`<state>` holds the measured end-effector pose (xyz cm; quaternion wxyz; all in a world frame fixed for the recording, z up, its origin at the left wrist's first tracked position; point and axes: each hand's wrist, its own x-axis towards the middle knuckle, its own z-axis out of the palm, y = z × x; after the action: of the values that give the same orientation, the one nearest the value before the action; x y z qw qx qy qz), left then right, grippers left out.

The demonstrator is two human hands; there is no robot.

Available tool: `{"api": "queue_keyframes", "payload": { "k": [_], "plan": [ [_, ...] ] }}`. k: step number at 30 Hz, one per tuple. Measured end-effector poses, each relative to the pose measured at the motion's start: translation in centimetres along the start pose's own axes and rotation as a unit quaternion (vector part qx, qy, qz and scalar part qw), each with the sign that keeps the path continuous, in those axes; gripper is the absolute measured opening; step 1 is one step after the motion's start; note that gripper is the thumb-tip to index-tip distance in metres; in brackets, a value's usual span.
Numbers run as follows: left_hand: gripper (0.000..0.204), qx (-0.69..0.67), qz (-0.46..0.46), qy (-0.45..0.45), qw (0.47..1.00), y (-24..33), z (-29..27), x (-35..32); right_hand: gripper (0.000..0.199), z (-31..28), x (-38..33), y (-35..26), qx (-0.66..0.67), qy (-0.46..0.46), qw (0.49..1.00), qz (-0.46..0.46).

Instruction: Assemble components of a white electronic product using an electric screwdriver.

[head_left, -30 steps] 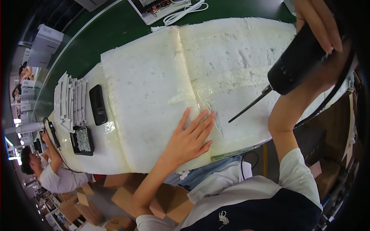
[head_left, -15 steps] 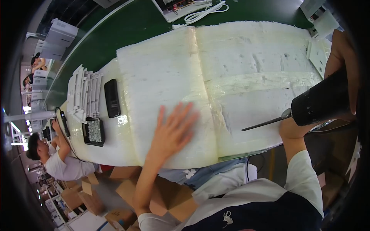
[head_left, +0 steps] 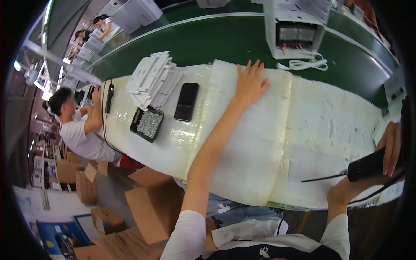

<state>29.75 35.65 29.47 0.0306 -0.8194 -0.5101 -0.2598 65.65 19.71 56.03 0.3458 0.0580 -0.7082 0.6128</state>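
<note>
My left hand [head_left: 251, 84] reaches out over the far edge of the white padded sheet [head_left: 247, 147], its fingers spread and nothing in them. At the right, my right hand [head_left: 392, 145] is wrapped round a black electric screwdriver [head_left: 366, 167]. Its long thin bit points left, just over the sheet. Beyond the sheet stands a white appliance housing [head_left: 274, 32] with its front open and wiring inside. A coiled white power cord [head_left: 307, 65] lies in front of it. Left of my left arm are a black smartphone [head_left: 187, 102] and a black tray [head_left: 151, 139] of small metal screws.
A pile of white plastic panels [head_left: 154, 80] lies behind the tray. The green conveyor belt [head_left: 203, 41] runs along the far side. A co-worker [head_left: 82, 134] sits at the left near a black corded tool [head_left: 109, 99]. Open cardboard boxes [head_left: 151, 212] stand below the near edge.
My view has swung left and up, bringing more of the belt and housing into sight. My left hand has moved from mid-sheet to the far edge. My right hand keeps the screwdriver.
</note>
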Motion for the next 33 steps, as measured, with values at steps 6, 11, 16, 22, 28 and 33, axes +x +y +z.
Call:
{"api": "queue_keyframes", "payload": {
  "k": [6, 11, 16, 22, 28, 33],
  "plan": [
    [0.036, -0.067, 0.017, 0.030, 0.997, -0.6, -0.7, 1.0, 0.016, -7.6, -7.3, -2.5, 0.017, -0.183, 0.975, 0.121],
    [0.033, -0.021, 0.036, 0.034, 0.999, -2.1, -1.8, 2.3, 0.016, -6.6, -5.9, -0.9, 0.044, -0.120, 0.985, 0.115],
    [0.027, -0.029, 0.031, -0.010, 0.999, -4.0, -1.9, 2.5, 0.065, 3.2, 2.5, 4.2, -0.057, 0.264, 0.957, -0.111],
    [0.024, 0.002, 0.032, -0.003, 0.999, -3.4, -0.6, 2.6, 0.024, 0.1, 1.3, 1.6, -0.097, 0.050, 0.994, 0.021],
    [0.057, -0.008, 0.112, 0.032, 0.993, 5.1, -1.7, 1.0, 0.021, 6.0, 7.6, 3.8, -0.097, 0.150, 0.983, 0.032],
    [0.056, -0.189, 0.148, -0.112, 0.964, 12.7, -2.1, -4.9, 0.046, 6.7, 3.7, 4.9, -0.132, 0.426, 0.888, -0.111]
  ]
}}
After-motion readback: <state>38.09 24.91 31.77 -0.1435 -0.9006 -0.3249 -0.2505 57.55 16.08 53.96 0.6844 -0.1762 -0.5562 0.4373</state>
